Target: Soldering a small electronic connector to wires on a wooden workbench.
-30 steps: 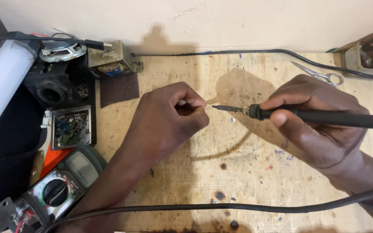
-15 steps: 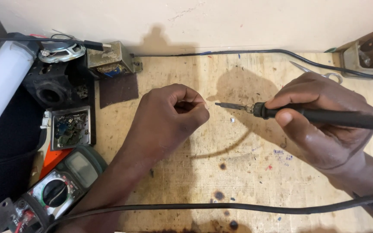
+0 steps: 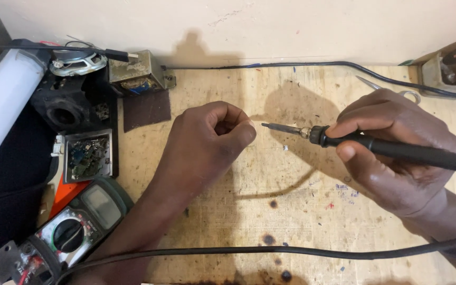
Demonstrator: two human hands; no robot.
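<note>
My left hand [image 3: 207, 140] rests on the wooden bench [image 3: 291, 211] with its fingers curled and thumb and forefinger pinched together. A thin wire end is held in the pinch, almost hidden now. My right hand [image 3: 397, 153] grips the black handle of a soldering iron [image 3: 391, 149] like a pen. The iron's metal tip [image 3: 278, 128] points left at my left fingertips, with a small gap between them. Its shadow falls on the wood behind.
A multimeter [image 3: 67, 232] lies front left, with a small tray of components [image 3: 86, 155] beyond it. Further back stand a speaker [image 3: 77, 62], a transformer [image 3: 135, 71] and a white tube [image 3: 1, 105]. A black cable [image 3: 291, 252] crosses the front. Scissors [image 3: 397, 91] lie back right.
The soldering iron's tip has drawn a little to the right, away from my left fingertips. The wire end that stuck out of my pinch shows less now.
</note>
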